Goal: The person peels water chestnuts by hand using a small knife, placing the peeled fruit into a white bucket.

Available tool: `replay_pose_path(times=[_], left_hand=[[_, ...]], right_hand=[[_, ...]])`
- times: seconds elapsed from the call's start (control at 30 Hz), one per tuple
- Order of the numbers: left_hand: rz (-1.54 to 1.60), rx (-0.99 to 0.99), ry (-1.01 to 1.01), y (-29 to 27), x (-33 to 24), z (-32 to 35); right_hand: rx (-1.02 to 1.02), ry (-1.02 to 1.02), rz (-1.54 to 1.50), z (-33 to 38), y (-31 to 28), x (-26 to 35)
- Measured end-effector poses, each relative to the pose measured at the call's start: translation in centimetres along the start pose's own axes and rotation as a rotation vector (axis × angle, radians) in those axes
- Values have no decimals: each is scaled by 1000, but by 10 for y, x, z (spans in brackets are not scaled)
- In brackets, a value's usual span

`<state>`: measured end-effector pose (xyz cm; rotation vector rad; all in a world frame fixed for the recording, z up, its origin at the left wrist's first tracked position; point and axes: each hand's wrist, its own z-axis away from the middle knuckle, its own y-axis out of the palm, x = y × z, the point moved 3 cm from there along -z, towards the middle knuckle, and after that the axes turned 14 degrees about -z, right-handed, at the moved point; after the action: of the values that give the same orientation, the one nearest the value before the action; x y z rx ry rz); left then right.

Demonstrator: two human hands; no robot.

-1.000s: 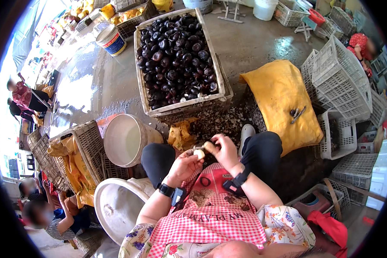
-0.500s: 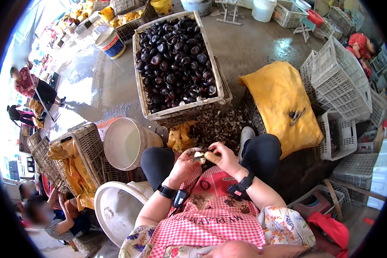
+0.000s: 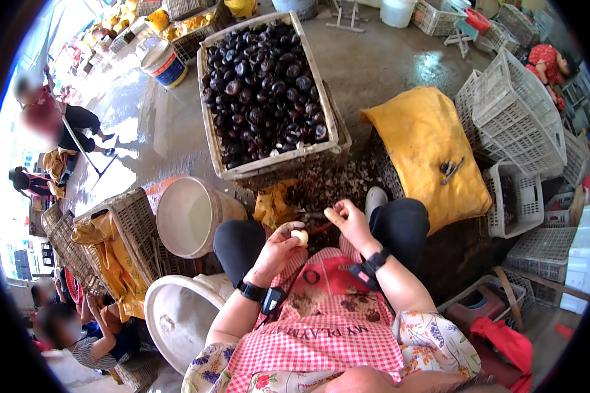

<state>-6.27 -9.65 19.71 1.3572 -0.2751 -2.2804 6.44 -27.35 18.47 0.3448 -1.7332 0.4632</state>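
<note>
My left hand (image 3: 278, 249) holds a small pale peeled nut (image 3: 299, 236) over my lap. A little to its right, my right hand (image 3: 349, 221) is closed around a thin knife (image 3: 321, 228) with a reddish handle, its tip pointing toward the nut. Both wrists wear dark bands. A red checked apron (image 3: 321, 321) covers my lap. Ahead of my knees stands a big crate (image 3: 216, 131) full of dark round nuts (image 3: 262, 92). Dark peelings (image 3: 334, 187) lie on the ground between the crate and my knees.
A white bucket (image 3: 193, 216) stands left of my left knee, a white basin (image 3: 177, 321) below it. A yellow sack (image 3: 426, 144) lies on crates at right, with grey plastic baskets (image 3: 518, 111) stacked behind. People sit and stand at far left. Wet concrete floor (image 3: 144, 124) stretches left of the crate.
My hands have drawn slightly apart: the right hand moved right with the knife, and the peeled nut now shows whole and pale in my left hand. A person at far left has shifted.
</note>
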Motion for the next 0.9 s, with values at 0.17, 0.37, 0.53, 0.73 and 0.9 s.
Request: replay_pose_path(times=[0.17,0.37,0.53,0.73,0.9], left_hand=[[2,76,10,5,-3,-4],[117,38,-115,7,-5,1],[60,61,-119,1,8,-1],[-173,-21,-4,0,8,-5],[-383,-53,47,-7,10,-2]], right_hand=[[90,-151,115,12,21,30],[3,-29,-109,11,12,12],[-44,160,-30,5,5,-4],[107,-157,216,11,17,33],[5,35,34,12,0,4]])
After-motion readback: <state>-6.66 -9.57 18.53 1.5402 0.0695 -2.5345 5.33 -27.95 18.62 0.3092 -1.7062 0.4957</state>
